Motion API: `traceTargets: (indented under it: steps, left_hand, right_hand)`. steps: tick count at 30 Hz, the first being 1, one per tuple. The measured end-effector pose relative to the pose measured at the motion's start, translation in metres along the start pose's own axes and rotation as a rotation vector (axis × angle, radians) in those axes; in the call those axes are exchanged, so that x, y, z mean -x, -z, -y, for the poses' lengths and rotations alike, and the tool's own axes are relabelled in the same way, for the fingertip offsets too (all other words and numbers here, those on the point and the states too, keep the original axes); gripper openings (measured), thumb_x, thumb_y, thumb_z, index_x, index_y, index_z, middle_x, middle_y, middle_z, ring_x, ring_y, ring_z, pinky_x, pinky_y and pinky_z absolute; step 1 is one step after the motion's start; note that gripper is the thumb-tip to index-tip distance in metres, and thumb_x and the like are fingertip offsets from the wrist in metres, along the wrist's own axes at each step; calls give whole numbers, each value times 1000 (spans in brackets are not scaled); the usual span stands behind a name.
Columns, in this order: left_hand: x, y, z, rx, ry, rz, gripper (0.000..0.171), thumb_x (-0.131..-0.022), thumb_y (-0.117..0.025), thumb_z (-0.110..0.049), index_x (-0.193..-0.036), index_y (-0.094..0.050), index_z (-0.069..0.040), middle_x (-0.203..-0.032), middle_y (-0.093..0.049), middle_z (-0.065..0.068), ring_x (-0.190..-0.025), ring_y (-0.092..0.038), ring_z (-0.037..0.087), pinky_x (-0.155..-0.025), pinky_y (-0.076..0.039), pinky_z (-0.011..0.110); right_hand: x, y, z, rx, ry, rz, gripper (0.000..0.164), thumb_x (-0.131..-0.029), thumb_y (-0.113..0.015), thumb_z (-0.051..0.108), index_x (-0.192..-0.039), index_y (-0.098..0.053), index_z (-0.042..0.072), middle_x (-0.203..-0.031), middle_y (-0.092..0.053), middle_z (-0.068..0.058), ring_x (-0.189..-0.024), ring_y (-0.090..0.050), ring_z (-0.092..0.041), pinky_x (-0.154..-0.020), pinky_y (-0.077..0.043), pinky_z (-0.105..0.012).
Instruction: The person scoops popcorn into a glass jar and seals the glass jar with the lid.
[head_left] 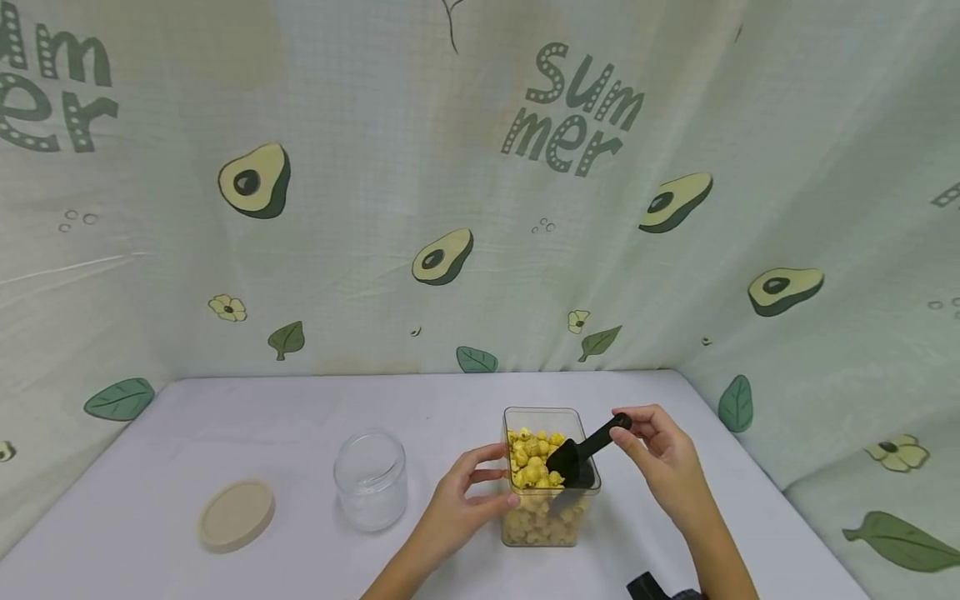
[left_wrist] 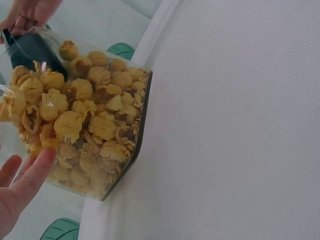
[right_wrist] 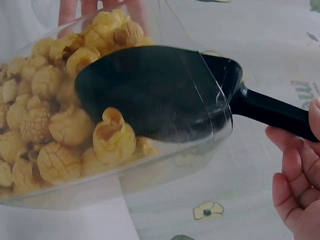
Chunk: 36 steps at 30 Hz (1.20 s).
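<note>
R hand pinches black scoop by handle, w/ blade in popcorn inside clear tub on white table. L hand, fingers fairly straight, prob. touches tub's L side; contact hard to see. Clear jar & beige lid sit further L.

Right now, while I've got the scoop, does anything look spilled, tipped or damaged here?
Nothing stands out. The visible popcorn sits inside the upright container, with the black scoop in your right hand dipped in. The clear jar stands upright; the round lid lies flat to its left. I see no spill or cracks.
</note>
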<state>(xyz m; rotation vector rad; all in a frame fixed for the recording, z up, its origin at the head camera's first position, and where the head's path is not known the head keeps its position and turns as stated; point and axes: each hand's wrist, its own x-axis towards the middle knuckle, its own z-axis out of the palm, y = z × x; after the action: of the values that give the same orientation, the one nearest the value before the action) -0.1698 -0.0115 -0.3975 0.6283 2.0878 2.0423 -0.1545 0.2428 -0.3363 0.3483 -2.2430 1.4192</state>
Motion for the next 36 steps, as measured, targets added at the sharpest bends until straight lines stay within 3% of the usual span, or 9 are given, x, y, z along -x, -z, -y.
traceTargets:
  steps: [4,11,20,27,33,36]
  left_hand:
    - [0,1,1,6,-9,3,59,-82,-71,-20,-134,-45,-9,-139,-42,13,-119,-48,32,-87,-53,26]
    - [-1,-2,2,7,-33,6,58,-82,-71,-19,-134,-46,-10,-139,-43,12,-118,-49,31,-86,-52,23]
    - [1,0,0,-3,-5,-3,60,-82,-71,-22,-135,-45,-10,-139,-42,12,-119,-49,31,-86,-54,28]
    - [-1,0,2,-1,-7,-1,60,-83,-71,-22,-135,-44,-10,-140,-42,12,-119,-49,32,-86,-54,27]
    - [-1,0,3,1,-2,-3,59,-83,-71,-22,-134,-44,-10,-139,-42,13,-118,-49,31,-86,-54,26]
    - [0,0,3,-3,7,-3,59,-83,-71,-23,-134,-45,-10,-139,-42,12,-118,-49,29,-85,-54,27]
  right_hand:
    - [0,-3,-3,-7,-8,-5,20,-89,-60,2,-107,-55,-4,-88,-64,17,-83,-56,0,-80,-46,-5]
    - [1,-13,-7,-49,7,106,20,-89,-59,0,-107,-55,-5,-88,-65,10,-82,-57,-2,-74,-51,-13]
    - [2,-4,-7,-59,-109,178,23,-87,-64,7,-107,-55,-1,-86,-67,8,-84,-58,-3,-73,-51,-17]
    - [0,-3,-9,-86,-146,142,26,-88,-62,5,-108,-53,-6,-87,-66,12,-83,-60,-2,-75,-52,-13]
    - [0,-7,-9,-106,-116,158,24,-88,-61,5,-108,-53,-6,-86,-66,11,-82,-58,-3,-75,-52,-14]
    - [1,-7,-10,-125,-113,127,22,-88,-61,3,-106,-53,-5,-85,-66,11,-80,-59,-3,-74,-52,-14]
